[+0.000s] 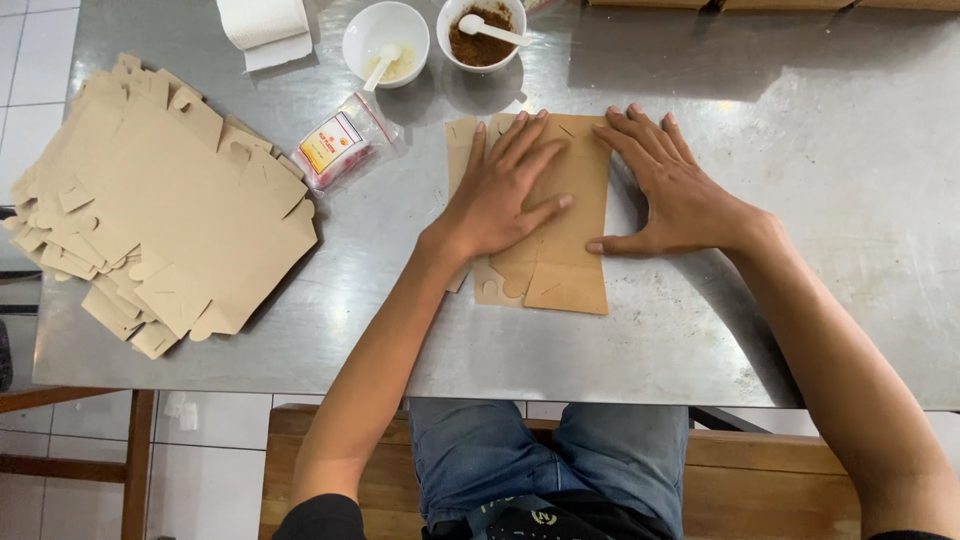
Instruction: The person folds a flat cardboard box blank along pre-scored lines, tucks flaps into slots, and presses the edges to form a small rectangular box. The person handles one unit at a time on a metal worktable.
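A flat brown cardboard box blank (560,270) lies on the steel table (800,250) in front of me. My left hand (505,190) presses flat on its middle, fingers spread. My right hand (670,190) lies flat along the blank's right edge, mostly on the table, with the thumb touching the cardboard. Neither hand grips anything.
A stack of several more flat brown blanks (165,215) sits at the left. Behind are a small plastic packet (345,145), a paper towel roll (265,25), a white bowl with pale powder (385,40) and a white bowl with brown powder (480,30), each with a spoon.
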